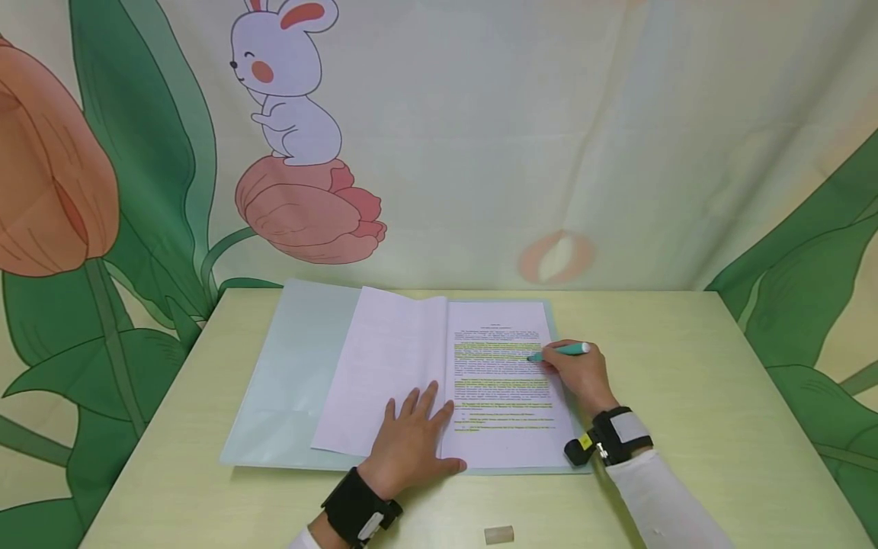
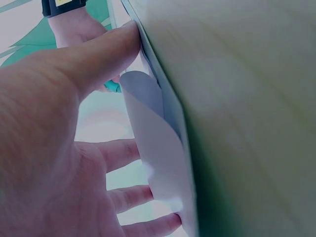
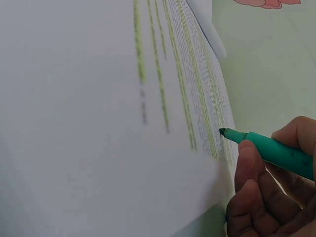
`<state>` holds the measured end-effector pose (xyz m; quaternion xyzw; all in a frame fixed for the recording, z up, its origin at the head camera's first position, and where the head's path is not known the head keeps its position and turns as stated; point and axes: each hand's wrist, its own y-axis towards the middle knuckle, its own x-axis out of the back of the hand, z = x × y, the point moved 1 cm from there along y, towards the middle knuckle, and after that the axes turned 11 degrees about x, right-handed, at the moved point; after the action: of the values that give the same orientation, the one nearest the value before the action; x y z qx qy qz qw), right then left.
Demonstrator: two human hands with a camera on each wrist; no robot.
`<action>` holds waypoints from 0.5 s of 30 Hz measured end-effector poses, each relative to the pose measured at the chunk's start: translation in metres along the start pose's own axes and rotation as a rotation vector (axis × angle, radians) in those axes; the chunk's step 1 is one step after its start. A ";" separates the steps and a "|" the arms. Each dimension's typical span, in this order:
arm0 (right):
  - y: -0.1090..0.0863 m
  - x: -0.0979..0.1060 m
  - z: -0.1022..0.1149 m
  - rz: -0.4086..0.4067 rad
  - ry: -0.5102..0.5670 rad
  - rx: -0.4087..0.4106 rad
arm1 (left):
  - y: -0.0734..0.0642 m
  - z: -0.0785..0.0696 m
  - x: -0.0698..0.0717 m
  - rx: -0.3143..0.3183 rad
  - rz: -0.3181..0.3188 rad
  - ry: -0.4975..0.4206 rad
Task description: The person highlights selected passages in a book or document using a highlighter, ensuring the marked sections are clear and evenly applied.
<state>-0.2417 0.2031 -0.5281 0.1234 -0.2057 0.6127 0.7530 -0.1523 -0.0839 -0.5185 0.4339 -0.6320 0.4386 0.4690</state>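
My right hand (image 1: 581,372) pinches a teal highlighter (image 1: 569,349) near the right edge of a printed page (image 1: 501,450). In the right wrist view, the highlighter's dark tip (image 3: 223,131) is at the ends of the text lines; whether it touches the paper I cannot tell. Several lines carry yellow-green marking. With fingers spread, my left hand (image 1: 408,446) rests across the fold, partly on the turned-over blank sheet (image 1: 384,351) and with its thumb at the page's lower edge. The sheets lie in an opened pale blue folder (image 1: 288,366).
A small greyish-brown block (image 1: 498,534) lies near the table's front edge, below the folder. The pale wooden table (image 1: 693,381) extends to both sides. Behind it hangs a curtain (image 1: 480,152) printed with a rabbit and tulips.
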 end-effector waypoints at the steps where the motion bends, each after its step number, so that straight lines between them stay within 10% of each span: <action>1: 0.000 0.000 0.000 0.000 0.001 0.003 | 0.000 0.000 0.000 0.000 0.001 -0.001; 15: 0.002 0.009 -0.007 -0.009 0.014 0.027 | -0.001 0.000 0.001 -0.003 -0.006 0.002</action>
<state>-0.2408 0.2150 -0.5304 0.1301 -0.1916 0.6129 0.7555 -0.1513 -0.0841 -0.5171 0.4347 -0.6309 0.4368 0.4714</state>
